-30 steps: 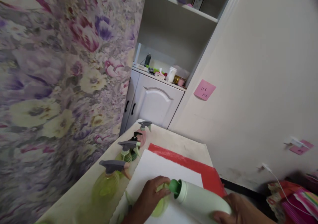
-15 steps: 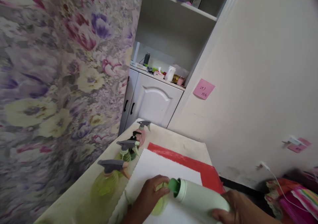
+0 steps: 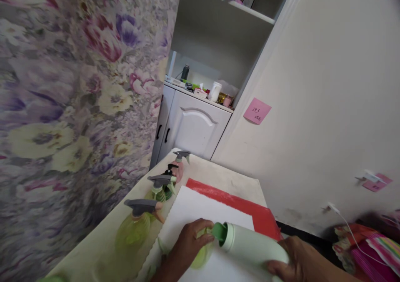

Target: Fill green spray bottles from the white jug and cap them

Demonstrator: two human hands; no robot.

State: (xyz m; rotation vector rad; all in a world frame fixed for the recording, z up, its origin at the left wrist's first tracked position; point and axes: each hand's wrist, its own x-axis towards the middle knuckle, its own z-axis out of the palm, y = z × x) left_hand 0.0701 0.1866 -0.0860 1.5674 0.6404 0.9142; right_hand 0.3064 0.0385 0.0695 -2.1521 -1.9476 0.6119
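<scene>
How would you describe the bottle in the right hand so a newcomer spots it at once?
Find the cream table with the white sheet on it. Over the sheet, the right hand holds a pale green bottle tipped with its mouth toward the left hand. Unlike the spray bottles along the table's left edge, it is opaque, with darker green at its mouth.

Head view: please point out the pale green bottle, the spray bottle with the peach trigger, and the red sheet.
Pale green bottle [image 3: 250, 243]: head view, side of its body.
Spray bottle [image 3: 133, 233]: head view, its yellow-green body.
Red sheet [image 3: 242, 204]: head view, its uncovered strip.
</scene>
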